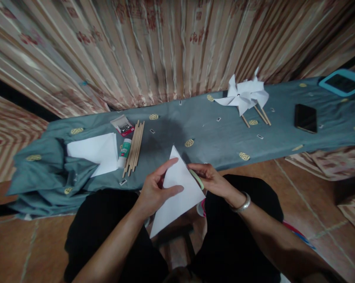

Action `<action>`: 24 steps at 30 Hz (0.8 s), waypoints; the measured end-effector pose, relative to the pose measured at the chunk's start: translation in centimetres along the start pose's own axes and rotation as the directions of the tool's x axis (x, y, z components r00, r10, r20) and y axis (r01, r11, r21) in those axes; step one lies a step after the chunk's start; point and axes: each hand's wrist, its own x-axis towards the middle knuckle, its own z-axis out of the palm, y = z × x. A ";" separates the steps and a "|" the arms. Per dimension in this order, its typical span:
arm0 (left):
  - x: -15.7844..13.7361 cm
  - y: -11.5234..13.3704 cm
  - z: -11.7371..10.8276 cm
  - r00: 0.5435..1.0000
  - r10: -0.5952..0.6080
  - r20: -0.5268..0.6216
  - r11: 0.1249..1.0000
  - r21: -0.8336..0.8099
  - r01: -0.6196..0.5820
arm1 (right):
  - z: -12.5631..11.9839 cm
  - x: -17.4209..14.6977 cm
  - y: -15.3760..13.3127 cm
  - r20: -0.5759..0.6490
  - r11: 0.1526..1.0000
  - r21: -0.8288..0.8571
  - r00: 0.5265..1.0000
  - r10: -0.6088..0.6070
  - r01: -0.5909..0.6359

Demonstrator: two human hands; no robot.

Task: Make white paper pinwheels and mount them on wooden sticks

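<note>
A folded, triangular sheet of white paper (177, 196) is tilted above my lap. My left hand (158, 186) pinches it from the left, with the thumb and a finger lying on its face. At the paper's right edge, my right hand (211, 179) is closed on scissors (196, 179) with a pale green handle. Most of their blades cannot be made out behind the paper's edge. Left of my hands lie a bundle of wooden sticks (134, 149), a glue stick (124, 153), an open box of metal pins (123, 125) and a stack of white paper (97, 153).
A bench with a grey-green cloth (168, 129) runs across in front of me. White paper pinwheels (245, 94) on sticks lie towards its back right, with a dark phone (305, 118) and a blue-framed tablet (344, 82) further right. Patterned curtains (165, 51) hang behind.
</note>
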 end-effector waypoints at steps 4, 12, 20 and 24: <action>0.0 -0.1 0.2 0.999 -0.027 0.022 0.999 -0.023 0.028 | -0.1 0.1 0.2 -0.014 1.000 0.002 1.000 0.003 -0.002; -0.1 -0.3 0.3 1.000 -0.024 0.020 0.999 -0.026 0.025 | 0.0 0.0 0.9 -0.033 0.999 0.027 0.999 -0.031 0.032; 0.0 0.2 -0.3 0.998 0.064 -0.027 0.996 0.071 -0.062 | -0.3 -0.1 0.7 -0.107 1.000 0.007 0.994 -0.009 0.010; 0.3 0.9 -1.6 0.959 0.234 -0.158 0.959 0.202 -0.200 | -1.0 -0.7 -0.6 -0.114 0.999 -0.017 0.993 0.035 -0.037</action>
